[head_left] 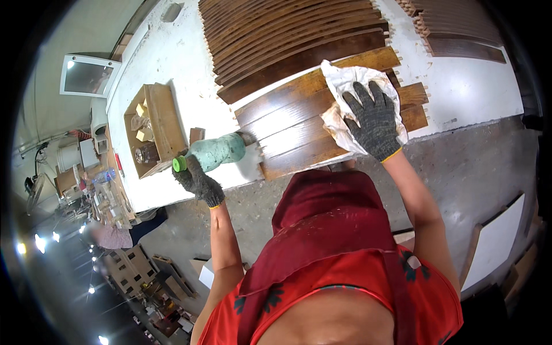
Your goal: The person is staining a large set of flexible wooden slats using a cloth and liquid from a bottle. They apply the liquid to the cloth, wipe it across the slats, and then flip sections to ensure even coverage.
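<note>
The left hand (201, 185), in a dark grey glove, is closed around the neck end of a pale green bottle (217, 153), just beside its bright green cap (179, 164). The bottle is in a lying position over the front edge of the white table (181, 54), with its bottom directed to the brown planks (287, 122); whether it touches the table, I cannot tell. The right hand (372, 122), also gloved, is not clenched: it lies flat with its fingers spread upon a crumpled white cloth (345, 79). This cloth rests on the right part of the planks, which lie side by side on the table in front of the person and shine under the light. Behind them a row of dark brown strips (293, 43) is arranged closely together, and a second group of strips (463, 26) is at the far right. To the left of the bottle stands an open cardboard box (167, 123), in which some pale yellow blocks (144, 135) are visible. The person wears a dark red apron (328, 224).
</note>
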`<state>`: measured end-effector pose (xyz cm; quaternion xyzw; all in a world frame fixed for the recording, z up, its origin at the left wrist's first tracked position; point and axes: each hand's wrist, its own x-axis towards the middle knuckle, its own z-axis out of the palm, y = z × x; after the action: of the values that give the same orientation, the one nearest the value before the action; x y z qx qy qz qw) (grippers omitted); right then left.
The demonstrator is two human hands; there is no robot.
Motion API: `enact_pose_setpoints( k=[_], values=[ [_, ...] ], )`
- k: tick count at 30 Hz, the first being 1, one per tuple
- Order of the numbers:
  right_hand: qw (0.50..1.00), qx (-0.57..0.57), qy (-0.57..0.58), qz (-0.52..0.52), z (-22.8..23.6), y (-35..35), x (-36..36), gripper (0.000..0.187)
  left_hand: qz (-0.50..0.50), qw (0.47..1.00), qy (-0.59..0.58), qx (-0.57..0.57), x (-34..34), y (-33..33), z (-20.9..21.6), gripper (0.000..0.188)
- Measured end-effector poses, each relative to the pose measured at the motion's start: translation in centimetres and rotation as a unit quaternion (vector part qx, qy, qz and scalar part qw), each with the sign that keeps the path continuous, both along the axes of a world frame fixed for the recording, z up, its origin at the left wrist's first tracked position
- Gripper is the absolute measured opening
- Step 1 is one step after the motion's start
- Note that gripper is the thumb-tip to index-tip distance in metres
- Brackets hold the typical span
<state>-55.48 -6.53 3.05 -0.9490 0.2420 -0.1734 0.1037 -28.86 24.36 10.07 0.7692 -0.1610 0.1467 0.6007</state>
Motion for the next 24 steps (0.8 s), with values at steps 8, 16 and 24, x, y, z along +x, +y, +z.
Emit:
enact_pose_setpoints(
  k=[8,16,24],
  values=[
    [0.998,0.008,-0.058,0.007,-1.8,-0.1,0.9,0.038,-0.153,0.982,0.062,-0.096,2.5,2.8,-2.6,0.069],
    [0.977,0.016,-0.192,-0.098,-2.8,1.0,2.2,0.031,-0.164,0.973,0.128,-0.098,2.3,2.5,-7.2,0.079],
    [0.693,0.602,-0.396,0.020,-0.4,15.2,7.9,0.041,-0.335,0.893,0.297,-0.044,1.4,4.5,-4.8,0.072]
  ],
)
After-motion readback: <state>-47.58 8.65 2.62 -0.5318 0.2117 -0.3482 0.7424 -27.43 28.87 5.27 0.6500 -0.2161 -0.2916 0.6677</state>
